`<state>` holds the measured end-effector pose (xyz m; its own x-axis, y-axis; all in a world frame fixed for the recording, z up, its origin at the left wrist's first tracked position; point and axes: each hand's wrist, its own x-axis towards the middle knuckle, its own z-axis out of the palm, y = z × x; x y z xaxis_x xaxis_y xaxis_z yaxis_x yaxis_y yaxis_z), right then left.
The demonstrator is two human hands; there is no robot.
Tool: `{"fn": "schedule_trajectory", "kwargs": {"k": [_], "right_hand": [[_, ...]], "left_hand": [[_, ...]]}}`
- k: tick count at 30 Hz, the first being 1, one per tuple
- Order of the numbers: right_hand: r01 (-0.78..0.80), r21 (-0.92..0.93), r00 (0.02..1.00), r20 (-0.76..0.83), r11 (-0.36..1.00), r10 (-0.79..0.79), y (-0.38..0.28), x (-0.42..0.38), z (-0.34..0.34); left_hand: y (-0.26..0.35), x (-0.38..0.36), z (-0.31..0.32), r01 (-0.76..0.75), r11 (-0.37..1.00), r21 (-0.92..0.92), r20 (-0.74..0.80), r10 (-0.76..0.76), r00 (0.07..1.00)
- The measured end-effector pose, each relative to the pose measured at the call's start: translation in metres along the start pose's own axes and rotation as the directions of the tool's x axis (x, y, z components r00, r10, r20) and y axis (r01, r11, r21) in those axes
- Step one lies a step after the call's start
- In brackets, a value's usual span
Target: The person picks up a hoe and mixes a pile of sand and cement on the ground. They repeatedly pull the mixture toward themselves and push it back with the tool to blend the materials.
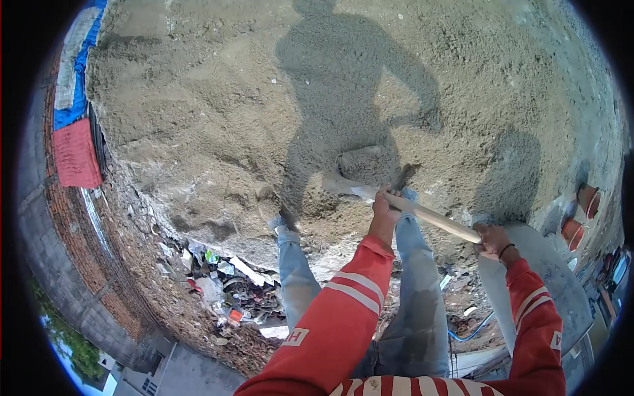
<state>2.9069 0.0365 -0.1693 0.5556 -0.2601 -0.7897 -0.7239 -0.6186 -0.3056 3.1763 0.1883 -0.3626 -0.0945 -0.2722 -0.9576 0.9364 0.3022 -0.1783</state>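
Readable text: only white patches on the red sleeves, left sleeve patch [295,336] shows "H", right sleeve patch [556,340] looks like "4" (both seen partially, upside down).

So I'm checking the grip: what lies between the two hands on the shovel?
In the head view, only a bare stretch of the shovel's wooden handle lies between the left hand and the right hand.

Ground: large sand pile [218,112] fills far and centre. Litter and rubble [228,290] lie near left, by a brick wall [79,244].
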Motion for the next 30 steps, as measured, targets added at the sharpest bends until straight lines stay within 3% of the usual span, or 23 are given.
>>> {"fn": "schedule_trajectory", "kwargs": {"k": [1,3,4,5,6,7,9,10,12,15,16,18,19,21,23,24,25,27,30], "right_hand": [[0.040,-0.023,0.999,0.011,0.999,-0.040,0.015,0.003,0.003],[-0.050,-0.116,0.996,-0.084,0.992,0.041,0.023,0.004,0.010],[-0.032,-0.130,0.997,-0.077,0.991,0.022,0.013,0.006,0.017],[-0.031,-0.045,0.993,-0.113,0.999,0.026,-0.003,0.010,0.023],[-0.026,0.042,0.989,-0.146,0.999,0.032,-0.024,0.015,0.026],[-0.050,0.111,0.989,-0.131,0.993,0.065,-0.060,0.022,0.025],[0.119,0.336,0.970,-0.242,0.934,-0.036,-0.153,0.043,0.019],[0.186,0.380,0.960,-0.266,0.906,-0.086,-0.194,0.057,0.024],[0.163,0.360,0.962,-0.265,0.919,-0.067,-0.287,0.089,0.035],[0.349,0.464,0.897,-0.418,0.814,-0.146,-0.421,0.156,0.041],[0.325,0.500,0.905,-0.412,0.803,-0.110,-0.463,0.176,0.037],[0.356,0.564,0.906,-0.404,0.745,-0.127,-0.520,0.223,0.043],[0.351,0.557,0.911,-0.390,0.752,-0.136,-0.533,0.249,0.071],[0.246,0.779,0.966,-0.249,0.577,-0.074,-0.541,0.293,0.141],[0.044,0.651,0.997,-0.073,0.758,0.004,-0.546,0.244,0.134],[-0.087,0.621,0.996,0.040,0.779,0.080,-0.541,0.225,0.145],[-0.169,0.521,0.985,0.113,0.836,0.129,-0.540,0.198,0.137],[-0.228,0.433,0.971,0.169,0.872,0.170,-0.522,0.162,0.158],[-0.282,0.439,0.956,0.206,0.853,0.210,-0.510,0.133,0.162]], "left_hand": [[-0.015,0.001,0.007,-0.017,1.000,-0.020,0.017,0.018,1.000],[-0.014,-0.018,0.027,-0.047,0.997,-0.068,0.030,0.049,0.998],[-0.005,-0.030,0.039,-0.130,0.991,0.031,-0.042,0.131,0.990],[0.005,-0.042,0.053,-0.200,0.970,0.138,-0.105,0.215,0.971],[0.025,-0.064,0.067,-0.209,0.970,0.121,-0.105,0.222,0.969],[0.055,-0.090,0.077,-0.289,0.930,0.225,-0.072,0.312,0.947],[0.125,-0.133,0.084,-0.443,0.826,0.348,0.041,0.459,0.887],[0.163,-0.152,0.086,-0.519,0.774,0.364,0.114,0.515,0.849],[0.243,-0.199,0.100,-0.654,0.627,0.424,0.178,0.650,0.738],[0.355,-0.225,0.099,-0.871,0.290,0.396,0.410,0.793,0.451],[0.378,-0.226,0.087,-0.867,0.304,0.395,0.392,0.798,0.458],[0.409,-0.226,0.064,-0.754,0.105,0.648,0.357,0.833,0.423],[0.415,-0.215,0.041,-0.752,0.120,0.648,0.341,0.838,0.427],[0.423,-0.161,-0.027,-0.479,-0.047,0.877,0.285,0.852,0.439],[0.407,-0.116,-0.093,-0.336,0.017,0.942,0.177,0.824,0.538],[0.385,-0.118,-0.111,-0.248,0.168,0.954,0.042,0.744,0.667],[0.363,-0.094,-0.147,-0.256,0.141,0.956,0.062,0.758,0.649],[0.318,-0.088,-0.181,-0.199,0.285,0.938,-0.053,0.683,0.728],[0.275,-0.083,-0.207,-0.195,0.269,0.943,-0.051,0.696,0.716]]}}
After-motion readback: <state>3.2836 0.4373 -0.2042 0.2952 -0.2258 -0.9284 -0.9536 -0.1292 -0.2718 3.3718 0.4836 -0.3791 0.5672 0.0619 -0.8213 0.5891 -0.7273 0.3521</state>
